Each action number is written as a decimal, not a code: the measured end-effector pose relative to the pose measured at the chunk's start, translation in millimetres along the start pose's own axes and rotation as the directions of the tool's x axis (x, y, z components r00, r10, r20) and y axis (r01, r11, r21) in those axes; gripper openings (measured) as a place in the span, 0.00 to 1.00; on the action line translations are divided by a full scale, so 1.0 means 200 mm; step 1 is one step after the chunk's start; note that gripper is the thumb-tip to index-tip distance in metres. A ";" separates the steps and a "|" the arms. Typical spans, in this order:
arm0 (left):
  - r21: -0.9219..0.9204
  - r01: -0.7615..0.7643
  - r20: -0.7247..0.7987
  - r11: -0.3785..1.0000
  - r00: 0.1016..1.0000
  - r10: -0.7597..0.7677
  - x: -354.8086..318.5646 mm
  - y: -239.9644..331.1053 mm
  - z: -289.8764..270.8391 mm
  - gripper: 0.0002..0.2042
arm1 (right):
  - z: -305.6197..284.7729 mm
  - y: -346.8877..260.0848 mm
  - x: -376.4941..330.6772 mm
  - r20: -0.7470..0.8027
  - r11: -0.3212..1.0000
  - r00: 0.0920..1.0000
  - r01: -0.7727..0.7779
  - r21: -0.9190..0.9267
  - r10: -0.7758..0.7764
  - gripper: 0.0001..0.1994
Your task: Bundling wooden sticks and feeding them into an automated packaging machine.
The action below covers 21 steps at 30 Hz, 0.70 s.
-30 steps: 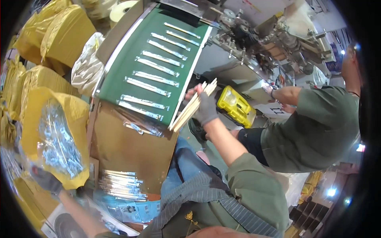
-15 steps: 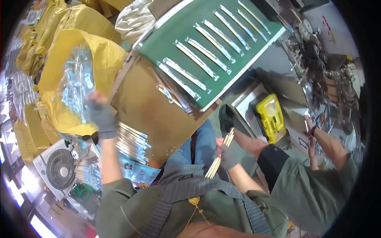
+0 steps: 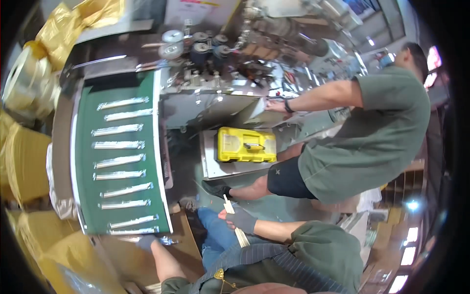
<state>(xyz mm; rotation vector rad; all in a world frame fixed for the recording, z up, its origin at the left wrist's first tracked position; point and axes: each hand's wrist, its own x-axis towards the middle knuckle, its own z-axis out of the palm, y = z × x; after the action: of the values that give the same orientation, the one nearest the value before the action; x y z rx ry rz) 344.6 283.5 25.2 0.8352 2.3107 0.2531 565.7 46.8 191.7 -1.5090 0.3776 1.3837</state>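
My right hand, in a grey glove, is shut on a thin bundle of pale wooden sticks and rests low over my blue-trousered knee. My left hand, also gloved, reaches the near end of a green conveyor belt. A silvery wrapped packet lies at its fingertips; the blur hides whether the hand grips it. Several more wrapped packets lie in a row along the belt.
A yellow tool case sits on a low metal shelf under a machine with rollers. A co-worker in a green shirt stands at the right, one hand on the machine. Yellow sacks pile up at the left.
My left hand left the yellow sacks and came to the belt's near end. My right hand stayed low with the sticks. The view swung toward the machine and the co-worker.
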 end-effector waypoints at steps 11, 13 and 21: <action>-0.381 0.270 0.143 0.884 0.962 -0.232 0.45 -0.25 -0.19 0.23 | -0.01 -0.10 -0.11 -0.044 0.993 0.996 0.086 0.078 -0.082 0.12; -0.340 0.237 0.166 0.910 0.968 -0.189 0.43 -0.26 -0.26 0.23 | -0.03 -0.16 -0.11 -0.025 0.985 0.988 0.155 0.081 -0.153 0.12; -0.614 0.232 0.451 0.754 0.888 0.094 0.49 -0.28 -0.57 0.13 | 0.01 -1.16 -0.41 -0.076 0.425 0.433 0.900 0.098 -0.898 0.10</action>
<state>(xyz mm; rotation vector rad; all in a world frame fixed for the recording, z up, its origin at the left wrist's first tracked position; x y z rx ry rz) 187.3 306.0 39.3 0.3761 1.6150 0.7084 721.2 118.9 368.1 -1.2652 -0.3521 0.4368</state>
